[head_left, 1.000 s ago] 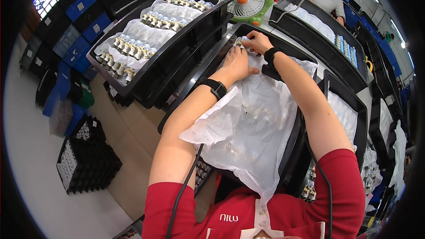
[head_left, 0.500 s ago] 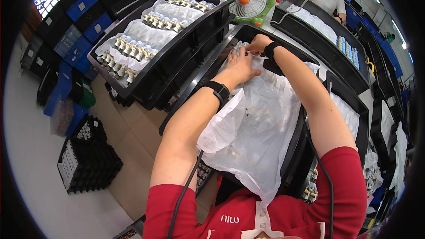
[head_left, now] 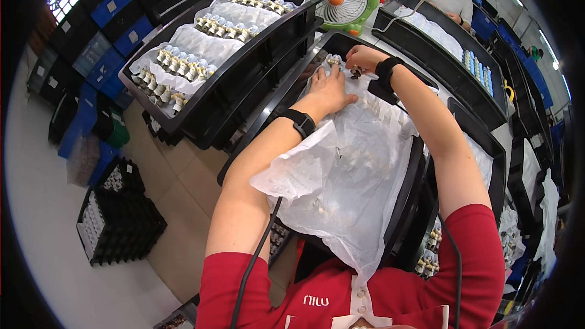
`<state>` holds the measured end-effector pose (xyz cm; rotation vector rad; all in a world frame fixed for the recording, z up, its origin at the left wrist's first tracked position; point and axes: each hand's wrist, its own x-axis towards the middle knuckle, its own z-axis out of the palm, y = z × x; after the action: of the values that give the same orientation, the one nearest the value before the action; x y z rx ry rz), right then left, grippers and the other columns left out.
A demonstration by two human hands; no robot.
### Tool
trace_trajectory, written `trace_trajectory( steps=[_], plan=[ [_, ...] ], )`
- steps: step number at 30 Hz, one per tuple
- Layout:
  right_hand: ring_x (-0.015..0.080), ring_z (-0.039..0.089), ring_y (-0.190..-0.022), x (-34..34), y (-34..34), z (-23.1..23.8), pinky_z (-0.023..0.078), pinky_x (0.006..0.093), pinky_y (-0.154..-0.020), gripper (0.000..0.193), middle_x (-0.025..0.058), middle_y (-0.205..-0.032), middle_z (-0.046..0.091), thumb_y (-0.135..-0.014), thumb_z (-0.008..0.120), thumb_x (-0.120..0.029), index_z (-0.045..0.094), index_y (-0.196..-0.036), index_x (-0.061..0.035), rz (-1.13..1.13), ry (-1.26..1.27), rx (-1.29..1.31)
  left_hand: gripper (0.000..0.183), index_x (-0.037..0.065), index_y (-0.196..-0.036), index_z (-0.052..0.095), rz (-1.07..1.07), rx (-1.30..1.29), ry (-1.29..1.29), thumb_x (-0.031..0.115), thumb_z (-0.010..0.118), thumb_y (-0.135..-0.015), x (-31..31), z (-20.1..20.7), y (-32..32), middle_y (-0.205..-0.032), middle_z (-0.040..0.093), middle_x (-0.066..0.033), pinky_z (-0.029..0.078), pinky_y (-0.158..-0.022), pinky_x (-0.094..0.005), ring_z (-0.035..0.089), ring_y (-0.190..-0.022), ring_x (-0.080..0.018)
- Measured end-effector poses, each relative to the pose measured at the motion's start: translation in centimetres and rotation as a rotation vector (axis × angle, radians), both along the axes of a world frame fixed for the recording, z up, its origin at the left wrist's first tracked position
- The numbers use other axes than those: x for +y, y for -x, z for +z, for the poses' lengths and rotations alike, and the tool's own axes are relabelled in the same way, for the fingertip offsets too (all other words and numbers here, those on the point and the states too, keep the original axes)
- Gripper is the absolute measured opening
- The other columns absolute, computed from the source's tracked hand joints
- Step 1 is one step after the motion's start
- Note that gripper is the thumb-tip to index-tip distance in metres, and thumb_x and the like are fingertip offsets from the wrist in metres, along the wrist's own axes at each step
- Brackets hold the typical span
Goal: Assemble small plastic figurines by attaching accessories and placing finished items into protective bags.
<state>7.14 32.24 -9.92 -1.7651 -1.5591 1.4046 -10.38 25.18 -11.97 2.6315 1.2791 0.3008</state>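
My left hand [head_left: 329, 91] lies with fingers spread on a thin white sheet [head_left: 359, 176], pressing it near the far end of a black tray [head_left: 399, 216]. Just beyond its fingertips, several small clear-domed pieces [head_left: 333, 60] show uncovered in the tray. My right hand [head_left: 365, 59] is beside them on the right, fingers pinched on a small dark part [head_left: 356, 74] that hangs below the fingertips; its exact kind is too small to make out. A loose flap of the sheet [head_left: 298, 167] folds up against my left forearm. Pieces under the sheet show only as faint lumps.
Left of my tray stands a stack of black trays [head_left: 250, 79] with rows of domed pieces between white sheets. A green fan [head_left: 335, 0] stands at the far end. Another tray [head_left: 451, 55] with light blue pieces is on the right, a person [head_left: 448, 0] behind it.
My right hand has moved slightly right, away from my left fingertips, and a dark part now shows under it. The sheet's flap has shifted left. My left hand stays nearly in place.
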Motion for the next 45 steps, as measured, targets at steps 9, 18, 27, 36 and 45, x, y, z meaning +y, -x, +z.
trace_trajectory(
  steps=[9,18,27,36,45],
  plan=[
    [0.0268,0.064,-0.086,-1.8,-0.1,-1.4,0.050,0.0333,-0.077,0.044,0.0151,-0.093,0.066,-0.066,0.072,-0.024,0.062,-0.104,-0.0030,0.127,-0.453,-0.729,0.059,0.007,-0.125,0.046,-0.057,0.101,-0.075,0.052,0.046,-0.087,0.0,-0.3,0.0,-0.130,0.043,-0.0136,0.030,-0.099,-0.0517,0.036,-0.120,-0.0434],
    [0.0319,0.063,-0.082,-2.1,0.4,-1.2,0.049,0.0357,-0.073,0.042,0.0181,-0.086,0.064,-0.069,0.072,-0.025,0.056,-0.098,0.0001,-0.044,-0.611,-0.620,0.070,-0.002,-0.129,0.039,0.012,-0.013,-0.056,0.051,0.052,-0.084,0.1,-0.6,-0.5,-0.137,0.031,-0.0242,0.026,-0.103,-0.0498,0.030,-0.126,-0.0436],
    [0.0301,0.060,-0.095,-3.2,0.2,0.4,0.047,0.0347,-0.081,0.061,0.0172,-0.100,0.063,-0.063,0.077,-0.024,0.052,-0.114,-0.0019,0.309,-0.430,-0.706,0.088,-0.007,-0.129,0.033,0.000,-0.008,0.046,0.057,0.061,-0.076,0.1,0.0,0.2,-0.136,0.027,-0.0317,0.020,-0.107,-0.0499,0.025,-0.128,-0.0450],
    [0.0352,0.062,-0.085,-3.2,0.7,-1.5,0.048,0.0400,-0.073,0.050,0.0195,-0.087,0.063,-0.065,0.077,-0.023,0.050,-0.100,-0.0020,0.119,-0.594,-0.693,0.100,-0.007,-0.132,0.031,-0.038,0.044,0.048,0.064,0.062,-0.069,0.3,0.1,0.5,-0.135,0.026,-0.0334,0.019,-0.107,-0.0500,0.022,-0.130,-0.0462],
    [0.0346,0.056,-0.104,-11.6,0.7,5.2,0.044,0.0381,-0.090,0.060,0.0203,-0.117,0.056,-0.075,0.070,-0.029,0.047,-0.124,-0.0029,0.626,-0.394,-0.697,0.096,0.011,-0.139,0.032,-0.436,0.477,0.540,0.066,0.064,-0.067,-4.4,11.5,6.7,-0.139,0.033,-0.0225,0.031,-0.104,-0.0379,0.035,-0.128,-0.0329]
  ],
)
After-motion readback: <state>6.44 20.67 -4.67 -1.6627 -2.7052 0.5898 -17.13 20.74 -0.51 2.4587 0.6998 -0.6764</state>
